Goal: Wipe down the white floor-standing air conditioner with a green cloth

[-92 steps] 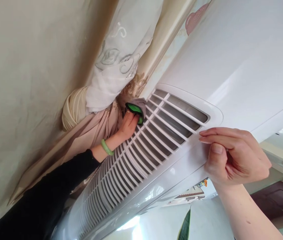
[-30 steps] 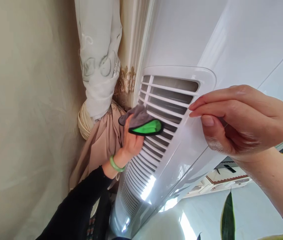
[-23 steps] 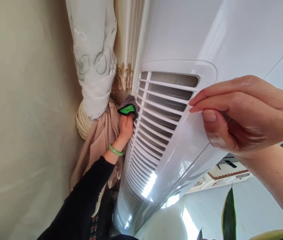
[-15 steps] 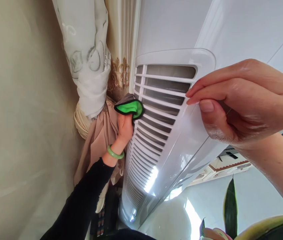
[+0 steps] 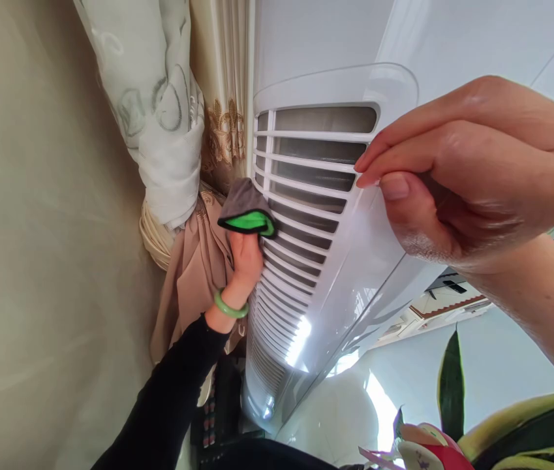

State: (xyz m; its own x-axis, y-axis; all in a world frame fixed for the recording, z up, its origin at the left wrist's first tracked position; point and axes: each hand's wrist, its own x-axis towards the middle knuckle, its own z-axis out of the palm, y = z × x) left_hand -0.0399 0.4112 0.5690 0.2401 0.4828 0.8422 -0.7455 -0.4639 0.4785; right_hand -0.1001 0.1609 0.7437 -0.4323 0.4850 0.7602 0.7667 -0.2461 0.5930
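Observation:
My left hand (image 5: 246,258), with a green bangle (image 5: 230,305) on the wrist, grips a grey and green cleaning cloth (image 5: 245,203) with black edging. The cloth lies against the left side of the slatted grille on a tall white floor-standing air conditioner (image 5: 355,261). At the grille's right edge, my right hand (image 5: 472,170) is closed, fingers bent and the thumb close under them. Its fingertips are at the white frame beside the upper slats. Whether anything is pinched there cannot be made out.
Tied curtains (image 5: 169,170) hang left of the unit, next to a beige wall (image 5: 46,228). A plant with long green leaves (image 5: 451,385) stands at lower right, beside a red and pink object (image 5: 436,450). Glossy pale floor (image 5: 335,424) shows below.
My left hand and the cloth have shifted slightly down along the grille, and more of the cloth's grey side shows. The view has moved slightly; my right hand stays at the frame.

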